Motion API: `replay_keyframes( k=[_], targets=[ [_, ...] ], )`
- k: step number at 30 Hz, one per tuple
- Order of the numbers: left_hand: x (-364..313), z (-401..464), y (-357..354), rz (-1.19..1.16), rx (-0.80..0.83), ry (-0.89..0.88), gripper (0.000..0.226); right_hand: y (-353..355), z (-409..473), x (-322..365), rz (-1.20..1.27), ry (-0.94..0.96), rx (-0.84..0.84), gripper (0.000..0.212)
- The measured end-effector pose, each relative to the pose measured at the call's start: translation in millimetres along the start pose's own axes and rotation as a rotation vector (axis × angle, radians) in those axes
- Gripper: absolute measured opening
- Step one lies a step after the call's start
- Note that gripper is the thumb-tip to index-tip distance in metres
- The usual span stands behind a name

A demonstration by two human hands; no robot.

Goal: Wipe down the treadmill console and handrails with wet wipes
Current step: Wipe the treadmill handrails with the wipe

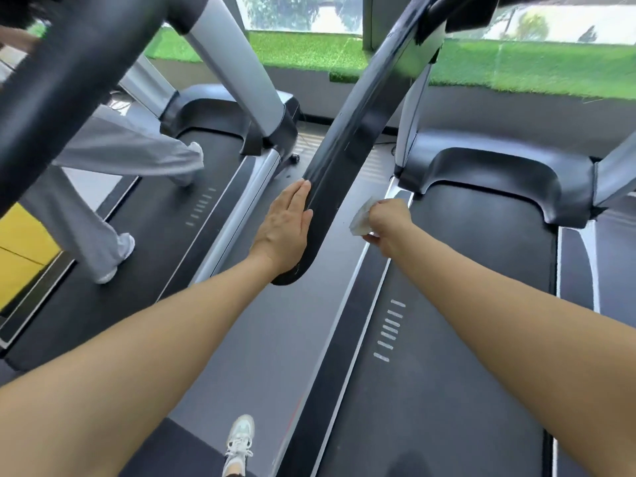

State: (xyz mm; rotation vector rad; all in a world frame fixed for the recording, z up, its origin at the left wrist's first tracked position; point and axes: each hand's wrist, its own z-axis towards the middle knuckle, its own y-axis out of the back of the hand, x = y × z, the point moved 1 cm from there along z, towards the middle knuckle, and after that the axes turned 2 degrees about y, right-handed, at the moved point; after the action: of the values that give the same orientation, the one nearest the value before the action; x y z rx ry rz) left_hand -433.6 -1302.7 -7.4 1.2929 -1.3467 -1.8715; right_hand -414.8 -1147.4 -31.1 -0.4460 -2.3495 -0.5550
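Wiping the handrail, with a wipe that could slip

Near the bottom, one white lace-up sneaker (240, 442) on grey floor. Further up, left hand (284, 232) flat on the long shiny black plastic handrail (340, 156), fingers straight and close together. Just beside the rail, right hand (387, 223) pinching a small crumpled white wet wipe (361, 218), apart from the rail. Could drop the wipe from so loose a pinch. Could miss the rail's far end.
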Motion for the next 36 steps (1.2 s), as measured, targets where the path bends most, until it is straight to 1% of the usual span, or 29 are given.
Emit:
replay_keyframes(
  k=[1, 2, 3, 4, 5, 6, 7, 8, 9, 11, 13, 14, 17, 19, 21, 23, 26, 27, 31, 34, 36],
  targets=[
    [0.7, -0.1, 0.2, -0.011, 0.008, -0.008, 0.049, -1.1, 3.7, 2.3, 0.024, 0.103, -0.029, 0.031],
    [0.8, 0.1, 1.1, -0.018, 0.013, -0.025, 0.049, -2.0, 1.4, 6.4, 0.129, 0.156, -0.058, 0.029],
    [1.4, 1.5, 1.9, -0.019, 0.012, -0.045, 0.049, -1.7, -3.3, 17.6, 0.122, 0.234, -0.070, 0.020],
    [2.0, 3.3, 2.5, -0.025, 0.012, -0.061, 0.050, -7.7, 2.0, 20.2, 0.043, 0.295, -0.088, 0.011],
    [4.1, 5.0, 1.6, -0.030, 0.010, -0.074, 0.050, -15.1, 5.2, 22.9, -0.074, 0.337, -0.157, 0.013],
    [6.6, 8.3, 0.4, -0.032, 0.008, -0.092, 0.050, -23.5, 11.9, 24.7, -0.112, 0.396, -0.200, 0.016],
    [6.7, 11.2, -2.1, -0.030, 0.012, -0.103, 0.050, -30.0, 7.8, 29.1, -0.038, 0.435, -0.226, 0.014],
    [7.5, 13.3, -5.9, -0.029, 0.028, -0.120, 0.049, -37.2, 8.7, 32.8, -0.038, 0.500, -0.266, 0.013],
    [10.7, 17.5, -6.9, -0.031, 0.040, -0.158, 0.048, -46.0, 0.0, 35.1, -0.044, 0.555, -0.342, 0.013],
    [14.6, 29.3, -0.1, -0.057, 0.093, -0.201, 0.043, -59.2, -9.7, 37.4, -0.019, 0.608, -0.440, 0.012],
    [27.4, 40.1, 18.4, -0.163, 0.191, -0.235, 0.030, -70.1, -30.5, 34.3, 0.038, 0.568, -0.448, 0.017],
    [32.5, 43.9, 24.5, -0.221, 0.211, -0.259, 0.025, -69.6, -32.4, 29.8, 0.035, 0.543, -0.451, 0.020],
    [51.6, 60.3, 58.9, -0.298, 0.247, -0.310, 0.032, -60.2, -63.9, 40.5, -0.078, 0.487, -0.551, 0.023],
    [62.9, 69.3, 71.8, -0.313, 0.258, -0.337, 0.035, -56.7, -78.8, 52.7, -0.177, 0.485, -0.609, 0.020],
    [70.2, 73.6, 79.5, -0.317, 0.258, -0.384, 0.034, -56.1, -88.8, 65.8, -0.222, 0.485, -0.639, 0.013],
    [76.4, 80.1, 82.9, -0.318, 0.277, -0.422, 0.035, -59.4, -90.5, 78.5, -0.234, 0.491, -0.699, 0.013],
    [82.8, 98.6, 92.2, -0.335, 0.287, -0.487, 0.037, -66.6, -85.6, 97.2, -0.197, 0.512, -0.747, 0.027],
    [84.5, 106.9, 95.1, -0.340, 0.283, -0.506, 0.037, -69.7, -86.6, 103.0, -0.191, 0.513, -0.760, 0.027],
    [95.8, 143.3, 105.3, -0.367, 0.276, -0.522, 0.038, -65.1, -75.0, 124.6, -0.167, 0.523, -0.810, 0.022],
    [97.7, 184.0, 106.6, -0.355, 0.283, -0.561, 0.040, -48.9, -50.3, 150.7, -0.204, 0.592, -0.884, 0.010],
    [95.4, 213.3, 104.3, -0.338, 0.272, -0.586, 0.039, -43.4, -31.0, 168.7, -0.254, 0.621, -0.925, 0.013]
  ],
)
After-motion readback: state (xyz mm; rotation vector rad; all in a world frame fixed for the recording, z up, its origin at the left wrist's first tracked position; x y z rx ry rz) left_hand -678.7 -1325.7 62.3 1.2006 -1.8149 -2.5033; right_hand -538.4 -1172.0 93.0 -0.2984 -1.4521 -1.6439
